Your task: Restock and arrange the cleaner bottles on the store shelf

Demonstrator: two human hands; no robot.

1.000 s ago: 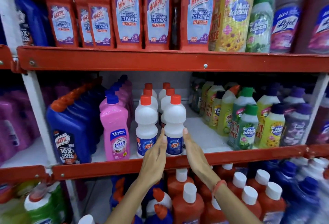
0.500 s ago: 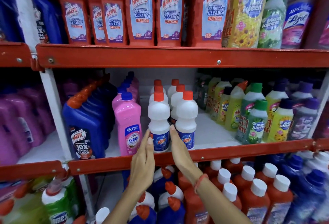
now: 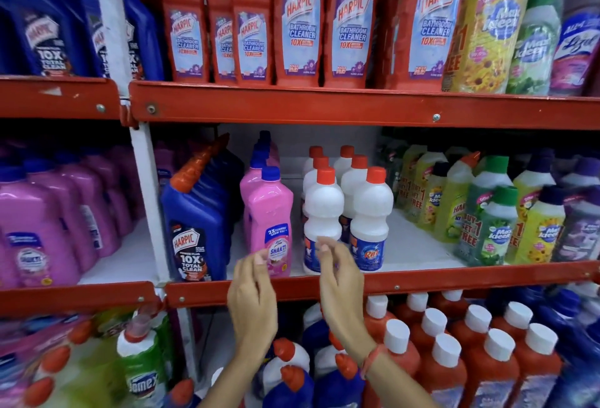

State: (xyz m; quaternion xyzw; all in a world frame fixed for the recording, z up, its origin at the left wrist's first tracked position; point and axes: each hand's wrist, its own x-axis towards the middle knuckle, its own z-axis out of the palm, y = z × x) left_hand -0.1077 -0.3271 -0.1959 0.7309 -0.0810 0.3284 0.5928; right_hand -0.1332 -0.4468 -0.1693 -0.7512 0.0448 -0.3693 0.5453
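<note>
On the middle shelf (image 3: 422, 281), going from the left, a blue Harpic bottle (image 3: 194, 229) stands at the front edge beside the white upright (image 3: 149, 200), then a row of pink Shakti bottles (image 3: 271, 222), then two rows of white Rin bottles (image 3: 324, 213) with orange caps, and further right a crowd of green and yellow Max Kleen bottles (image 3: 496, 229). The left hand (image 3: 251, 297) is raised in front of the shelf's red lip, fingers loosely curled and holding nothing, its fingertips over the front pink bottle's label; whether they touch it is unclear. The right hand (image 3: 341, 277), an orange band at its wrist, is likewise empty and slack, fingertips in front of the lower part of the front-left white bottle, contact uncertain.
</note>
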